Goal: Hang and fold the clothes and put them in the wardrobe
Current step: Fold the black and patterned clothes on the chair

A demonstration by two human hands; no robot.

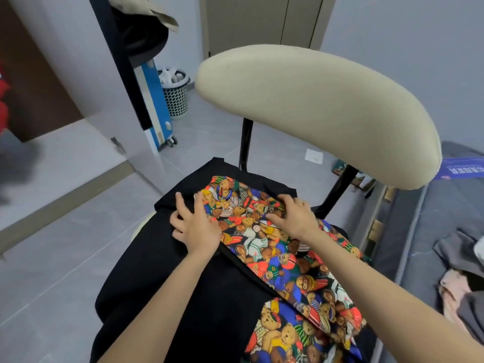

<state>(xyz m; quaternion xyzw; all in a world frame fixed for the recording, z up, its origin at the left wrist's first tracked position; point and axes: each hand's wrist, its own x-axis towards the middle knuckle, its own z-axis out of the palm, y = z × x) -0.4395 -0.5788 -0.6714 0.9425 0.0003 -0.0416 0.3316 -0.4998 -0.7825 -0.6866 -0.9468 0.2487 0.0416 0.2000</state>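
Both hands are down on the cloth now, on a black garment [162, 271] with a bright teddy-bear panel [288, 260] running across it. It is spread over the seat of the chair [314, 108], and its near end spills off the front edge toward the person. The left hand [195, 226] lies flat with fingers spread, its grip wide and holding nothing, pressing where the black cloth meets the print near the far edge. The right hand [293, 216] sits on the printed panel just beside it, fingers bent and tips on the cloth. Whether that grip pinches a fold or only presses, I cannot tell. This reads as the folding step, and an early one, since the garment looks only part-way squared up. The thing to get right is flatness before any fold. The left palm should stay as the anchor while the right smooths outward along the panel, so no ridge gets trapped under the print. The seat looks narrower than the garment, so the overhanging end may drag the whole piece forward. It would be better gathered up onto the seat first. Then bring the edges in to meet evenly, not on a slant. More clothes [458, 284] lie crumpled on the bed [419, 218] to the right, so plenty is left to do.
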